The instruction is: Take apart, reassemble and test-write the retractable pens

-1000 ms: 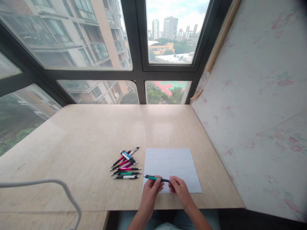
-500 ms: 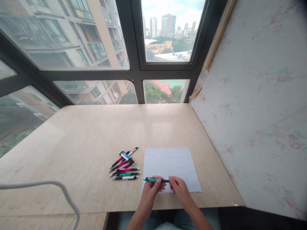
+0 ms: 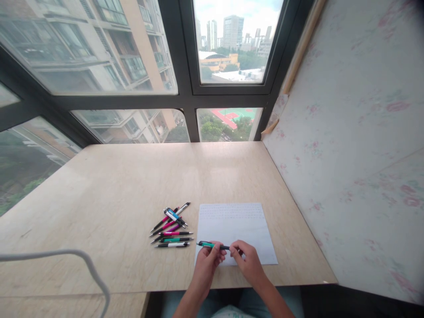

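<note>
My left hand [image 3: 207,264] and my right hand [image 3: 248,264] together hold a green and black pen [image 3: 208,244] level above the near edge of a white sheet of paper [image 3: 236,225]. The left fingers pinch its green barrel. The right fingertips close on its black end. The paper lies flat on the beige table [image 3: 132,190] and carries faint lines of writing along its far edge. A pile of several pens [image 3: 171,229] in pink, blue, green and white lies on the table just left of the paper.
A floral-papered wall [image 3: 351,145] runs along the table's right side. Large windows [image 3: 132,66] with dark frames stand behind the table. A grey curved bar [image 3: 82,260] reaches in at the lower left, over the table's near edge.
Both hands have kept hold of the green pen and shifted slightly left and away; the right fingers have curled tighter round the black end.
</note>
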{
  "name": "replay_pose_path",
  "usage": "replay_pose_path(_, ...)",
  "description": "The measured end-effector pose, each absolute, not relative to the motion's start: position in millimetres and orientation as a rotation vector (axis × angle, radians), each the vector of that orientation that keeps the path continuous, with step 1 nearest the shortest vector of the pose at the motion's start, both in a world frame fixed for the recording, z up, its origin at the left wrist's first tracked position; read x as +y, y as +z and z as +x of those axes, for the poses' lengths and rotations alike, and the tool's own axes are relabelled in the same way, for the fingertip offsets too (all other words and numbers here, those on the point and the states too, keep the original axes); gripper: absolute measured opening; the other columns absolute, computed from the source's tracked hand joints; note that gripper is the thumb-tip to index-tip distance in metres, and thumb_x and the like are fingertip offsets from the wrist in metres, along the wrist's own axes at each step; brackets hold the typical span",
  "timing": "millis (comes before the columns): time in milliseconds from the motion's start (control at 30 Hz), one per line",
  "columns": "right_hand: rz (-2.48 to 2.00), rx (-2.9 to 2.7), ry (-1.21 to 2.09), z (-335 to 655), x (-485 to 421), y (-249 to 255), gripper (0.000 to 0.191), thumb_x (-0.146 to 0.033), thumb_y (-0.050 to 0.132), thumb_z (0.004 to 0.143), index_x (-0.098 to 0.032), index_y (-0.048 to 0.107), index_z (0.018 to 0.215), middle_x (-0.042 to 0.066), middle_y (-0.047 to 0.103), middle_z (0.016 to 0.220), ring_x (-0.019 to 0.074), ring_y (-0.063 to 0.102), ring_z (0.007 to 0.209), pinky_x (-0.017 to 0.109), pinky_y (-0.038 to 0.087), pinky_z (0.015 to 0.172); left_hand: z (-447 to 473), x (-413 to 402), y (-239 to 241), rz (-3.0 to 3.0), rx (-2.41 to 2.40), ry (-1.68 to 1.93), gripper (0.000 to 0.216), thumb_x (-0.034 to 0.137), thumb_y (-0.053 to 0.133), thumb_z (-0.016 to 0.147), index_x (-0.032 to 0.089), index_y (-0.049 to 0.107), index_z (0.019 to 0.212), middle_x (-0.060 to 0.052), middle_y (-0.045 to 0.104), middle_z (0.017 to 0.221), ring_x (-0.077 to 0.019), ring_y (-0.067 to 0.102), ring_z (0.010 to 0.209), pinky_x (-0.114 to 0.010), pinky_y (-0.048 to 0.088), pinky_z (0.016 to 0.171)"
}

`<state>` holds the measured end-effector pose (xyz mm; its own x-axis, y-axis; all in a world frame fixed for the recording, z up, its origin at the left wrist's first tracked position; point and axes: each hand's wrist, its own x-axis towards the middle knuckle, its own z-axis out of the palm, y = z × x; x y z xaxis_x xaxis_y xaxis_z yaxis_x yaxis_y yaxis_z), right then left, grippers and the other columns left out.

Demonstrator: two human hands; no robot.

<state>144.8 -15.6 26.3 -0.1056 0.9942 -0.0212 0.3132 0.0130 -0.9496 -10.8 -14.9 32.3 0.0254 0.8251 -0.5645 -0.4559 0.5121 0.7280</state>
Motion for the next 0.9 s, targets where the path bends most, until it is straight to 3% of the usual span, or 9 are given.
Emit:
replay_pose_path(433, -1.449, -1.505, 1.184, 147.0, -13.9, 23.9, 0.037, -0.043, 0.048, 0.093, -0.017, 0.065, 0.073, 0.004, 0.066, 0.070, 0.0164, 0.059, 0.065, 0.026, 0.042, 0.061, -10.6, -15.4, 29.9, 0.377, 1.115, 1.058, 0.040, 0.044, 0.081, 0.067, 0.012, 0.069, 0.087, -0.007, 0.070, 0.071, -0.0119, 0.061, 0.063, -0.022, 0.048, 0.062)
replay_pose_path(600, -1.411, -1.476, 1.160, 148.3, -13.7, 22.8, 0.021, -0.036, 0.057, 0.088, -0.018, 0.069, 0.088, 0.006, 0.069, 0.083, 0.0187, 0.063, 0.076, 0.026, 0.045, 0.063, -13.0, -16.2, 28.7, 0.357, 1.099, 1.086, 0.038, 0.041, 0.082, 0.068, 0.012, 0.069, 0.089, -0.007, 0.070, 0.072, -0.0109, 0.061, 0.064, -0.022, 0.049, 0.065)
replay_pose_path(700, -1.392, -1.420, 1.165, 148.0, -13.4, 22.5, 0.024, -0.038, 0.060, 0.086, -0.019, 0.068, 0.097, 0.007, 0.069, 0.089, 0.0193, 0.063, 0.079, 0.025, 0.045, 0.062, -14.2, -15.7, 30.4, 0.359, 1.102, 1.096, 0.038, 0.041, 0.082, 0.067, 0.012, 0.070, 0.088, -0.007, 0.070, 0.071, -0.0112, 0.062, 0.064, -0.023, 0.049, 0.065)
replay_pose_path(900, -1.461, -1.423, 1.221, 147.8, -9.8, 22.3, 0.037, -0.045, 0.049, 0.092, -0.017, 0.064, 0.072, 0.002, 0.063, 0.064, 0.0149, 0.057, 0.059, 0.025, 0.042, 0.057, -13.5, -14.3, 29.7, 0.365, 1.107, 1.085, 0.038, 0.040, 0.081, 0.068, 0.011, 0.070, 0.089, -0.007, 0.070, 0.071, -0.0119, 0.062, 0.064, -0.022, 0.049, 0.065)
